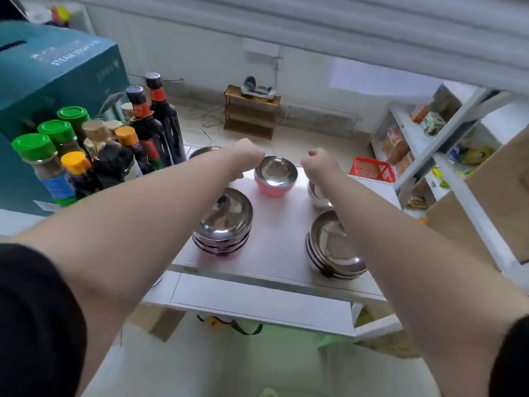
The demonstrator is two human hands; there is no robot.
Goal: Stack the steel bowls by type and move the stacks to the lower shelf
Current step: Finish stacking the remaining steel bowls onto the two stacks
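Open lane down the shelf top [274, 253] centre, between the left bowl stack [222, 224] and right bowl stack [333, 247]. The pink bowl [275, 176] blocks its far end. Your left is walled by sauce bottles [148, 127] and the teal box [57, 75]. On your right, another bowl [316, 194], probably steel, sits mostly hidden under your forearm. The front edge is clear.

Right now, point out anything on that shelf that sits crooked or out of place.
The right stack of steel bowls leans, its bowls tipped toward the left rather than nested level, unlike the left stack. The pink bowl stands alone between both hands. Nothing looks spilled or damaged.
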